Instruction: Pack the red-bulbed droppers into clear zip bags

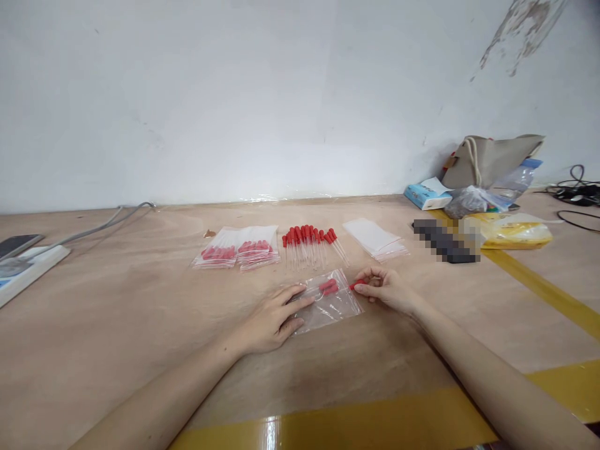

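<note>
So, clear zip bag (pixel 323 312) on the table (pixel 154 312) is clock centre, red bulbs (pixel 329 287) inside. Left hand (pixel 275 317) around 9, fingers spread on it; right hand (pixel 382 289), 2-to-3ish, pinching another red bulb (pixel 357 284). Loose droppers (pixel 307 240) near 11:30.

a wood-grained tabletop (pixel 140 300) with yellow tape (pixel 539 290) carries red-bulbed droppers (pixel 304 237) between filled zip bags (pixel 218 253) on the left and flat zip bags (pixel 372 236) on the right; a clear zip bag (pixel 323 315) lies nearer, a power strip (pixel 41 265) far left, black cables (pixel 579 190) far right.
</note>
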Motion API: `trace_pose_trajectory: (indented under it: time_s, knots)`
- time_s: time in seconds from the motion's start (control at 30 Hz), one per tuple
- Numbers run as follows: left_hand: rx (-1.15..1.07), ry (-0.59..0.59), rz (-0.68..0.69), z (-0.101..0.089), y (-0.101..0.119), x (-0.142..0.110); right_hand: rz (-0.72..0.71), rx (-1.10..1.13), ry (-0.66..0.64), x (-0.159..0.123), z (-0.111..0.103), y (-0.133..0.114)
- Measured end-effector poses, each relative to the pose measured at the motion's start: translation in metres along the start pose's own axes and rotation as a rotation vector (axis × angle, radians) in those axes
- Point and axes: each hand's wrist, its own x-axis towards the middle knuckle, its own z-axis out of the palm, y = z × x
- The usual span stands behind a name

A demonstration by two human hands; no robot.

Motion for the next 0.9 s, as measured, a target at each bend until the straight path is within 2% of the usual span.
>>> trace_pose_trajectory:
  time_s: [0.13,0.23,0.33,0.5,0.6,0.73,0.77,0.83,0.9]
  knots:
    - [-0.008,0.006,0.002,-0.001,0.001,0.000,-0.094,-0.123,0.006,0.001,0.005,0.002]
    - [-0.006,0.000,0.002,-0.001,0.001,0.000,-0.136,-0.107,-0.053,0.001,0.012,0.001]
    - [0.005,-0.006,0.000,-0.001,0.002,0.000,-0.070,-0.034,-0.146,-0.002,0.014,-0.002]
    - [0.005,0.013,0.008,-0.001,0.001,0.000,0.039,-0.022,-0.185,-0.002,0.007,-0.007]
    - [-0.005,0.026,0.031,-0.002,0.002,0.001,0.035,-0.120,-0.051,0.015,0.003,-0.009]
    - [-0.028,0.037,0.062,-0.001,0.002,0.000,-0.052,-0.543,0.327,0.061,0.001,-0.019]
    - [-0.032,0.038,0.068,-0.001,0.002,0.000,-0.059,-0.598,0.383,0.073,0.002,-0.022]
    - [-0.031,0.044,0.077,0.001,0.001,0.000,-0.044,-0.650,0.448,0.095,0.005,-0.029]
    - [-0.027,0.047,0.070,0.001,0.001,0.000,0.001,-0.662,0.455,0.113,0.009,-0.035]
